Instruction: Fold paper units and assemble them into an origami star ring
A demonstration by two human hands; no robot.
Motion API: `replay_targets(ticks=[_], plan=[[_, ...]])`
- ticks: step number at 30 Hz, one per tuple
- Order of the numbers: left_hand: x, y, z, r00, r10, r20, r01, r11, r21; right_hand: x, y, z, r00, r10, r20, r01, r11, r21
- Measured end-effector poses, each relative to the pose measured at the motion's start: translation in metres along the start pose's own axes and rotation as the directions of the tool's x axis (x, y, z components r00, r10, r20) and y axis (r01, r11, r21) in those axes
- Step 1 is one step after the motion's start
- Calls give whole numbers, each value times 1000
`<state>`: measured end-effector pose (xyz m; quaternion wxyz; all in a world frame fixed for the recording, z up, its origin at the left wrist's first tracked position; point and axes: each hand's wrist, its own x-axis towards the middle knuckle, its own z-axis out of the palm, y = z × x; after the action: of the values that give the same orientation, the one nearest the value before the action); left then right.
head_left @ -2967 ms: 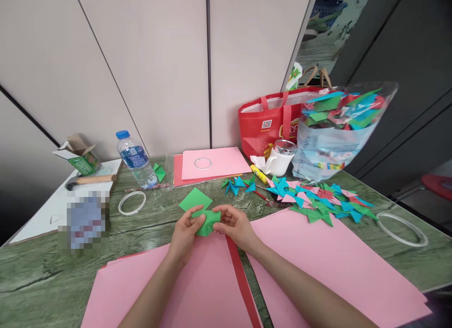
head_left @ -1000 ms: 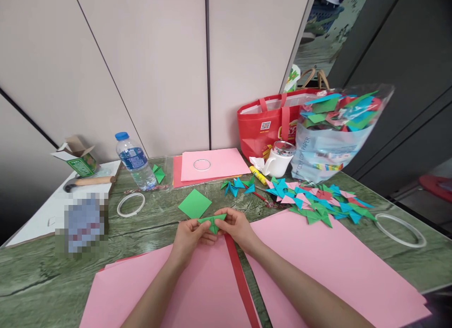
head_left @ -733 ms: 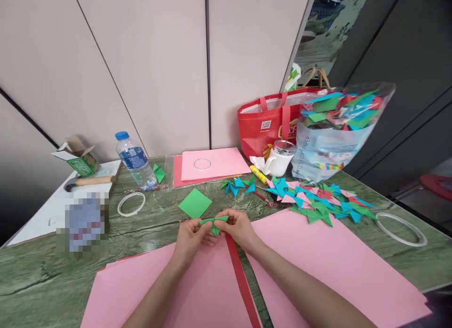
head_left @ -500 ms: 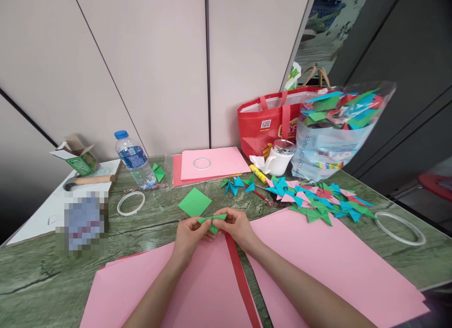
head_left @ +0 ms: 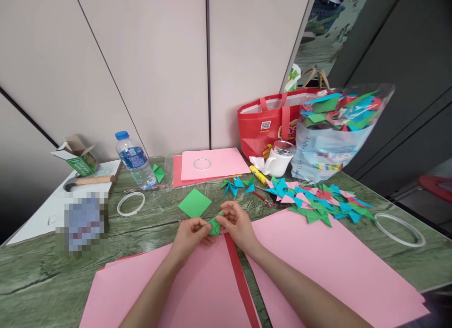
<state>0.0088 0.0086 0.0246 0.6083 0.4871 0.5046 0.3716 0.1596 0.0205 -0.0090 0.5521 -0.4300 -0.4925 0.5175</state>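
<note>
Green piece point(head_left: 213, 226), folded small and roughly triangular, is held low over the near pink paper and pinched from both sides. Its left corner is closed on by thumb and forefinger of the left hand point(head_left: 189, 233); its right corner is pressed by the fingertips of the right hand point(head_left: 238, 223), the other fingers curled. It is held this close between the fingertips, it seems, so that a crease can be steadied.

Under the wrists, pink sheets point(head_left: 208, 290) are spread, probably as a working surface, and a red strip point(head_left: 240, 276) lies between them, nearer than the grip. Just beyond the grip and slightly left, a flat green square point(head_left: 195, 202) is laid within easy reach. Further left, a tape ring point(head_left: 131, 203) rests on the table point(head_left: 151, 226).

Right of the grip, a pile point(head_left: 318, 203) of folded green, blue and pink shapes is heaped well apart from the hands, apparently to be out of the way.

Beyond, a bottle point(head_left: 136, 159) stands far left and a pink stack point(head_left: 212, 164) lies straight ahead. A mug point(head_left: 278, 160), a red bag point(head_left: 268, 123) and a clear bag point(head_left: 335, 130) of folded paper are set far right.
</note>
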Motion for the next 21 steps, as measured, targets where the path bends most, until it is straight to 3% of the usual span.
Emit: replay_targets(ticks=[7,11,21], plan=[[1,-3,3,1000,-18,23,19,999,-37,-2,-2,0,973,-223,53,229,961,-155],[0,-3,3,998,34,61,-34,999,4,-2,-3,-1,959,-277,49,282,937,-209],[-2,0,2,989,135,-54,-136,990,-25,-4,0,-2,888,-418,193,460,812,-358]])
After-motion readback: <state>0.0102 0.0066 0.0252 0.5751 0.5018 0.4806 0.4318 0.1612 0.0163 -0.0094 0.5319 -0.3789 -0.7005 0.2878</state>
